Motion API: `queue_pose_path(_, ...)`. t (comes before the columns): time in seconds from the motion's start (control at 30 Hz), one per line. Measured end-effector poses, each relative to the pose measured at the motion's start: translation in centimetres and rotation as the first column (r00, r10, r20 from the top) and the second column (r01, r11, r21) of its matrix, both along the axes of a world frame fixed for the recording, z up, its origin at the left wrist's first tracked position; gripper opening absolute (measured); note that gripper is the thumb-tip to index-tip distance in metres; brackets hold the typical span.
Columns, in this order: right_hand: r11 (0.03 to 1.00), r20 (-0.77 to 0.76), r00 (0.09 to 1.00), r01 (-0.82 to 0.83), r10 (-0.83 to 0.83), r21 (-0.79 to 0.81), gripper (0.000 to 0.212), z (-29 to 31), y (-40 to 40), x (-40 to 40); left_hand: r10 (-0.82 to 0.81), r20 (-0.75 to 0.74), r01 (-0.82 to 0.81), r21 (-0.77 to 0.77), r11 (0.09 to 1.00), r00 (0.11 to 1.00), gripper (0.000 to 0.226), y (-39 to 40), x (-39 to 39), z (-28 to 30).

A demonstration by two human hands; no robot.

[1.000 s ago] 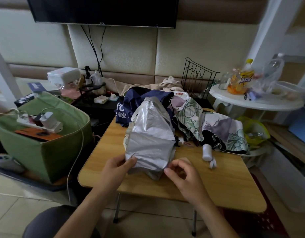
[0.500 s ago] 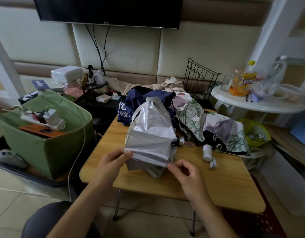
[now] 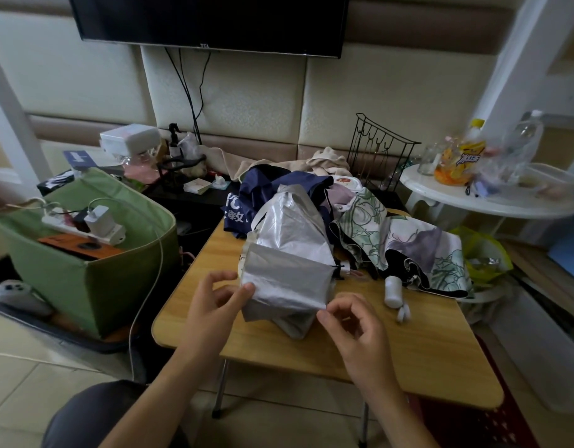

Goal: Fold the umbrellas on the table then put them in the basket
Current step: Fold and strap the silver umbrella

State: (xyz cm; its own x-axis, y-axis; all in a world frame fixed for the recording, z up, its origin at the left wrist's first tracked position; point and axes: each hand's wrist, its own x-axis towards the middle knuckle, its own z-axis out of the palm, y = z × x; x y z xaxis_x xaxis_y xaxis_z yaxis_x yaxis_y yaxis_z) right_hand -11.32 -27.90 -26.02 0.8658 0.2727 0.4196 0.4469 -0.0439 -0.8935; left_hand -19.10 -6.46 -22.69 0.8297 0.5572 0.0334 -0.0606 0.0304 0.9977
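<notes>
A wooden folding table (image 3: pixel 424 344) stands before a padded wall with a dark television (image 3: pixel 211 21) above. Left of the table sits a green fabric basket (image 3: pixel 130 279); right of it, a white round side table (image 3: pixel 492 205). On the table, behind the silver umbrella, lie a navy umbrella (image 3: pixel 272 185) and a floral umbrella (image 3: pixel 408 244). The silver umbrella (image 3: pixel 288 253), half collapsed, rests at the table's centre, its long axis running from the near edge toward the wall. The left hand (image 3: pixel 214 305) pinches its near left corner; the right hand (image 3: pixel 353 324) pinches its near right corner, fingers curled.
</notes>
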Motion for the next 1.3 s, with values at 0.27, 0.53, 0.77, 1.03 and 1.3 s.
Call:
queue_pose_path(0.27,0.927,0.432,0.9,0.213,-0.062,-0.309,0.039,-0.7,0.6,0.4,-0.234,0.112,0.114,0.628,0.77,0.966,0.076,0.5,-0.3,-0.5)
queue_pose_path(0.53,0.943,0.58,0.811,0.246,-0.073,-0.226,0.018,0.4,0.2,1.9,0.034,0.257,-0.247,0.868,0.431,0.966,0.025,1.1,0.9,-1.8)
queue_pose_path(0.77,0.96,0.486,0.874,0.133,0.004,-0.248,0.012,1.9,0.4,2.4,0.047,0.159,-0.165,0.91,0.379,0.986,0.035,1.6,1.9,-1.2)
queue_pose_path(1.03,0.929,0.394,0.909,0.019,0.138,-0.369,0.006,3.9,2.7,5.9,0.006,0.115,-0.11,0.936,0.334,0.993,0.029,-1.3,4.3,-0.5)
queue_pose_path(1.3,0.971,0.208,0.96,-0.147,0.186,-0.189,0.012,3.3,2.7,5.8,0.006,0.14,-0.122,0.841,0.527,0.99,0.012,-0.9,5.1,-1.2)
